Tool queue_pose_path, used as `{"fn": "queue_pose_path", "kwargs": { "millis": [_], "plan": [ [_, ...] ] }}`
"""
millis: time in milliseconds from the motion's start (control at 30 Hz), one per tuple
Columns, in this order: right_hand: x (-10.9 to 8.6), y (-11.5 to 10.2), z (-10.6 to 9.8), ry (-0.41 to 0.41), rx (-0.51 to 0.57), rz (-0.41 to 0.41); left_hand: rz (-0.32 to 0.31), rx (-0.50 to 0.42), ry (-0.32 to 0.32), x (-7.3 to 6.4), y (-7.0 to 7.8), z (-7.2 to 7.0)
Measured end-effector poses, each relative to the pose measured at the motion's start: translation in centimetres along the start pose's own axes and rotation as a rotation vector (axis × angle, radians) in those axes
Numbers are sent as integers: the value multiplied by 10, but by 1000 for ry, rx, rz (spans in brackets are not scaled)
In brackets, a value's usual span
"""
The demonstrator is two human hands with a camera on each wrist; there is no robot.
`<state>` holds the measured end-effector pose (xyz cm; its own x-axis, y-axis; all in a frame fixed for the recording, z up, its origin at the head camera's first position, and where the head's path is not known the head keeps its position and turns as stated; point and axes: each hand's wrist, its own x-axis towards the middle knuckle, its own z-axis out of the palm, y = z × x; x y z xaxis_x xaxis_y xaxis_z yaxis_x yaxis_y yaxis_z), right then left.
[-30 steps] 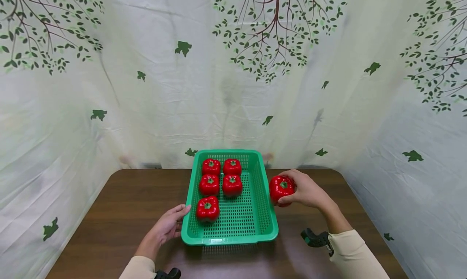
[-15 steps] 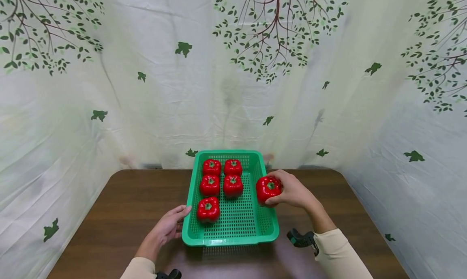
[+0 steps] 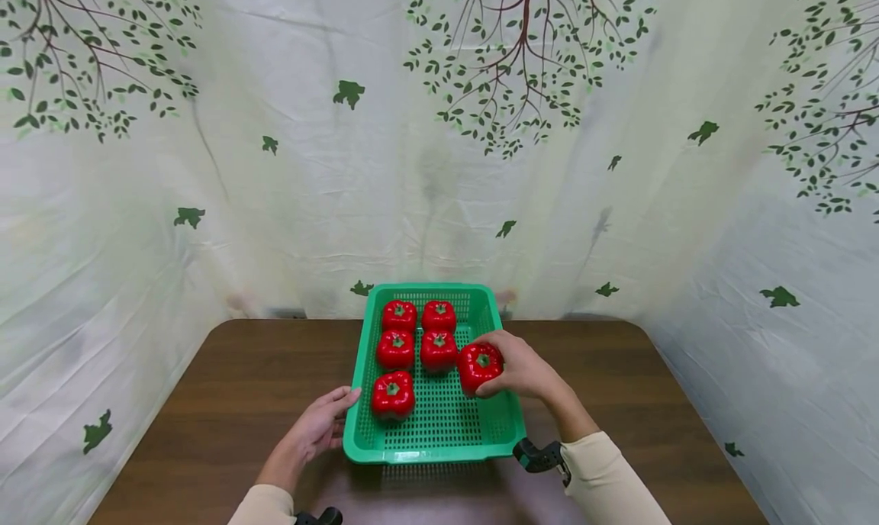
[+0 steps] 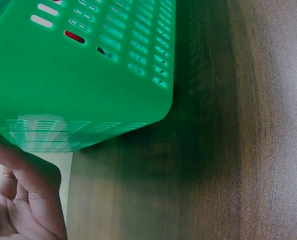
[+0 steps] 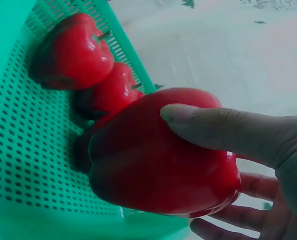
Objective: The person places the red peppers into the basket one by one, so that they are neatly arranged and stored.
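Note:
My right hand grips a red bell pepper over the right side of a green plastic basket. In the right wrist view, my thumb lies across the side of the held pepper, with several fingers beyond it. Several more red bell peppers stand in the basket, stems up, in two columns on its left. At the basket's left side, my left hand holds the rim with the thumb over it. The left wrist view shows part of that hand beside the basket wall.
The basket stands on a brown wooden table. Behind and on both sides hangs a pale curtain printed with leaves and branches. Black camera mounts sit on both wrists. The basket's right column and front hold bare slotted floor.
My right hand has carried its bell pepper leftward from outside the basket's right rim to over the basket, beside the middle pepper. The left hand and basket stay in place.

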<state>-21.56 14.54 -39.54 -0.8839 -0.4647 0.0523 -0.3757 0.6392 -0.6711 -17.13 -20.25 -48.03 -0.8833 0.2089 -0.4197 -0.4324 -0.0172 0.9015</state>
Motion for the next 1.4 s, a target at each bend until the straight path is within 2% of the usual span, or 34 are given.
{"fn": "queue_pose_path", "kwargs": {
  "millis": [200,400,700,900,1167,1400],
  "plan": [
    [6,1,17,6,-32,17,-7,-18,-19,0,-3,-1],
    [15,1,34,11,-60,-3,5,2,-1,0,0,-1],
    [23,6,59,54,-34,-4,19,23,22,1,0,1],
    [26,10,78,69,-37,-13,4,11,28,-2,1,0],
    [28,10,89,85,-9,44,24,18,23,-2,1,2],
    [31,13,99,83,30,65,15,15,26,-1,1,1]
  ]
}}
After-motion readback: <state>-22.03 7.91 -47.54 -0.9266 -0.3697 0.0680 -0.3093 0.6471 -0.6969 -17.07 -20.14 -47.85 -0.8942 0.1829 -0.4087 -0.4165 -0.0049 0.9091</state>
